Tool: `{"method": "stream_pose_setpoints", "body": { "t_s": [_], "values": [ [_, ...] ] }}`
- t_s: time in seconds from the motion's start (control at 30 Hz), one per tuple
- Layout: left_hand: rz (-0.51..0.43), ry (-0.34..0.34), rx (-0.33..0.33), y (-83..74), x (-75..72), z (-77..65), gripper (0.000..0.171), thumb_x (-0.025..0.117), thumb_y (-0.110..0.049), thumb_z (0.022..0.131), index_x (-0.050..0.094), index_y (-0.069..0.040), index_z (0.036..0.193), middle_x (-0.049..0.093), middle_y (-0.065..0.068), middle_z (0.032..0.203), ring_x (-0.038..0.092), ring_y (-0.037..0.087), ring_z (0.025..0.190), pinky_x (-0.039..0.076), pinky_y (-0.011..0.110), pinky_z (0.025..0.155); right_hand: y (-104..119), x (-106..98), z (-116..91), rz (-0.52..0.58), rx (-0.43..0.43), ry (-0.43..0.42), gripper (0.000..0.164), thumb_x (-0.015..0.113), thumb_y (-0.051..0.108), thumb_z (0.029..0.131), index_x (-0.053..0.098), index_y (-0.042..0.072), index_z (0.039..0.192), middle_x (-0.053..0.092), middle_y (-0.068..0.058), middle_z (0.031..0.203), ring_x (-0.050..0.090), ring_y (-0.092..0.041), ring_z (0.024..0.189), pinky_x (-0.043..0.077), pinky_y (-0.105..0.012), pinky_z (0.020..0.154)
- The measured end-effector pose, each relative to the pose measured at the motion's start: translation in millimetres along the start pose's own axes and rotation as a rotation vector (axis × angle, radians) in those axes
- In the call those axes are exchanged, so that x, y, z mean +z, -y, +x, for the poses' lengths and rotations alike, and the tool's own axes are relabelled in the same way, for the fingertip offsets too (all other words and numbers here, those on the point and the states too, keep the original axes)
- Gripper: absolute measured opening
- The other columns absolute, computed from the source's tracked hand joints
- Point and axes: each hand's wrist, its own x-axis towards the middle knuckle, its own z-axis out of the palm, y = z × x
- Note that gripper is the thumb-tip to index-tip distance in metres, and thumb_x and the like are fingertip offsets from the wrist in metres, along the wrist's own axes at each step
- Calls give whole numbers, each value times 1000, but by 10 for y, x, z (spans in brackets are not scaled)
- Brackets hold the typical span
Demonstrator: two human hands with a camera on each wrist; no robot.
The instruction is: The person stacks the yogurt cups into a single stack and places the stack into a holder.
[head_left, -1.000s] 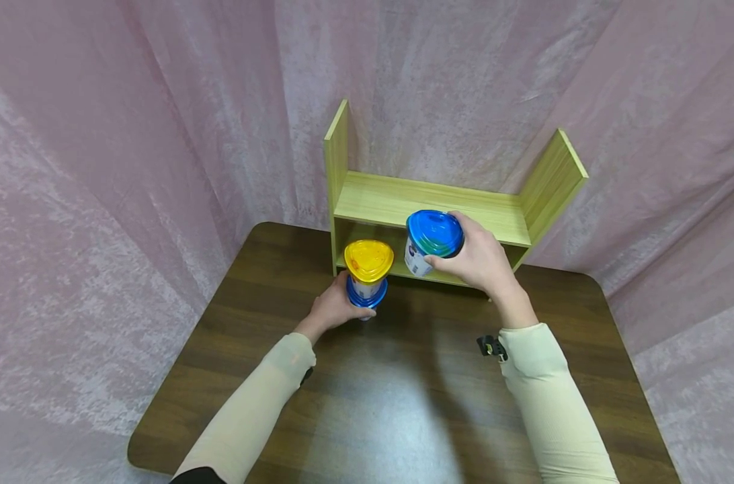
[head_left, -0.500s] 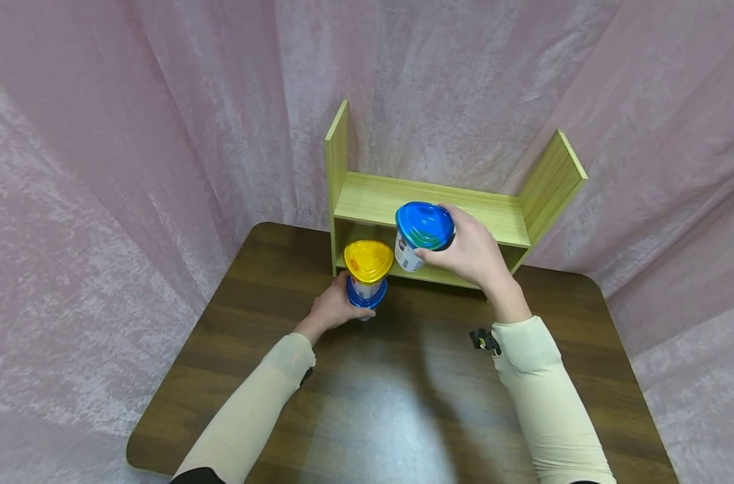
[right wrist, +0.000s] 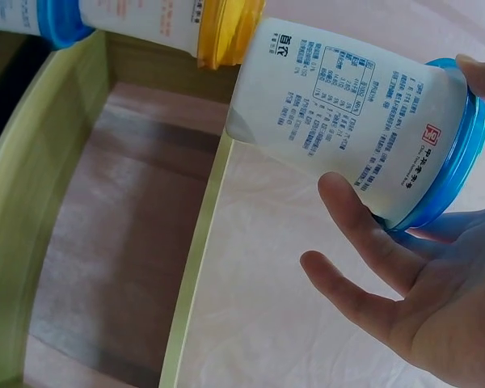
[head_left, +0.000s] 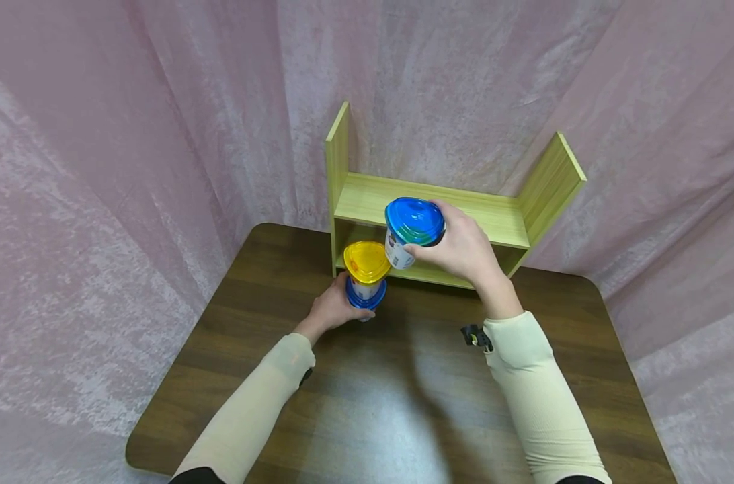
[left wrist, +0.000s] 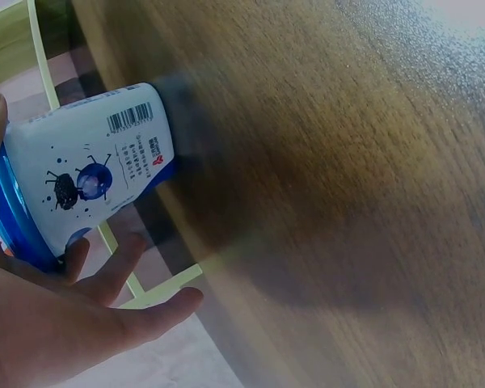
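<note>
On the table, a white printed cup with a blue lid [head_left: 367, 300] stands upright, and a second cup with a yellow lid [head_left: 367, 261] is stacked on it. My left hand [head_left: 332, 310] grips the lower cup around its lid; the left wrist view shows that cup's barcode side [left wrist: 105, 162]. Off the table, my right hand [head_left: 464, 249] holds a third cup with a blue lid [head_left: 414, 222] near its rim, slightly tilted. Its base is close to the right of the yellow lid [right wrist: 226, 36]; whether they touch I cannot tell.
Behind the cups stands a light wooden shelf unit [head_left: 433, 202] with upright side panels. It sits at the far edge of the dark wooden table [head_left: 234, 323]. Pink curtains [head_left: 439, 81] hang behind and to both sides.
My right hand has carried its blue-lidded cup left and slightly up, towards the yellow-lidded cup. The left hand and the two stacked cups have stayed almost still.
</note>
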Motion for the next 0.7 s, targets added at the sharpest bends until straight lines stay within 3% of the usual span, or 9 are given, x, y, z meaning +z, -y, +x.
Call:
{"method": "stream_pose_setpoints", "body": {
  "t_s": [0.7],
  "values": [
    [9,21,-23,12,0,12,109,91,-49,72,25,-20,154,51,7,144,53,28,128,37,64,107,166,77,61,8,-51,4,97,83,55,75,44,7,149,56,-15,139,58,-34,118,51,-53,96]
  ]
}}
